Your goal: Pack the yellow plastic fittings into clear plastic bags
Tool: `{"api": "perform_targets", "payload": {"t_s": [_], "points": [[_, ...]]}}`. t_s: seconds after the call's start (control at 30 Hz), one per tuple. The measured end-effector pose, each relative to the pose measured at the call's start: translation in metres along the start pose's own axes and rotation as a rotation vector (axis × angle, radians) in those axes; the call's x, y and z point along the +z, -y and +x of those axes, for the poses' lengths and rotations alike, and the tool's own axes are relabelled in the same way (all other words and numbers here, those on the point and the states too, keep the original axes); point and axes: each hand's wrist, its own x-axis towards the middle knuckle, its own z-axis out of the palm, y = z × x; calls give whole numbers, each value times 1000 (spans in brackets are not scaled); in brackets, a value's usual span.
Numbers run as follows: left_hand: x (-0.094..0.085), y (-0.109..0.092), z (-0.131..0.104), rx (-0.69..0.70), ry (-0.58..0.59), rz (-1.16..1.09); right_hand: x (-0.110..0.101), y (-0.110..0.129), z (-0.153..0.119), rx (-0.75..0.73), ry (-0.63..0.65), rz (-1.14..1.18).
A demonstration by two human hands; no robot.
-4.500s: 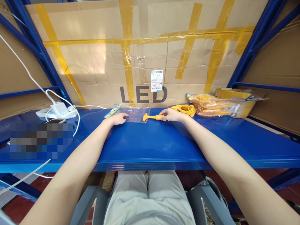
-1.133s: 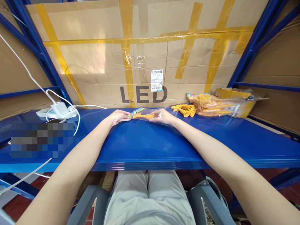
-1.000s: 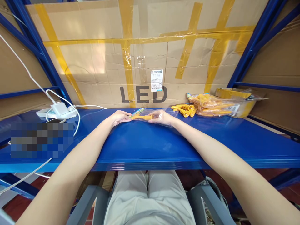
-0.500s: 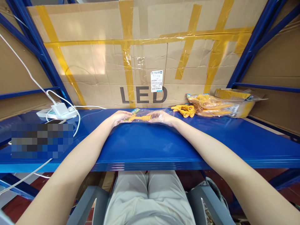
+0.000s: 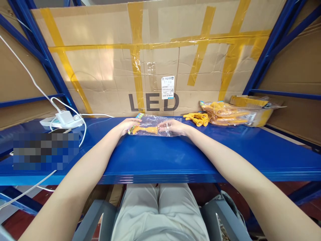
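head view: our left hand (image 5: 127, 125) pinches the printed end of a clear bag (image 5: 154, 121) on the blue counter (image 5: 160, 155). inside lies the yellow tool (image 5: 145, 129), our half-curled right hand (image 5: 173, 126) at its handle end; we cannot tell whether that hand grips it.

From here I see the bag (image 5: 150, 121) as thin, clear plastic, crinkled and glossy; the yellow piece (image 5: 146, 130), viewed through that glare, is probably smooth moulded plastic. The blue shelf (image 5: 155, 154) shines like painted metal. I see matt, creased cardboard (image 5: 95, 68) under shiny tape (image 5: 135, 26), and soft-looking, matt cloth trousers (image 5: 160, 211).
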Motion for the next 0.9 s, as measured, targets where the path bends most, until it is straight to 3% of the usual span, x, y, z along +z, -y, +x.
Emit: {"api": "perform_targets", "payload": {"t_s": [0.2, 0.37, 0.47, 0.6, 0.77, 0.9], "points": [[-6, -2, 0, 50, -141, 389, 1, 2, 0, 5, 112, 76], [2, -2, 2, 332, -251, 721, 1, 5, -4, 42, 171, 123], [13, -1, 3, 446, -149, 751, 0, 5, -5, 44, 193, 138], [25, 2, 3, 384, 70, 777, 0, 4, -4, 37, 195, 129], [23, 5, 6, 316, 115, 762, -8, 4, 1, 15, 32, -23], [11, 9, 10, 298, 105, 799, -36, -2, 5, 40, -308, -343]]}}
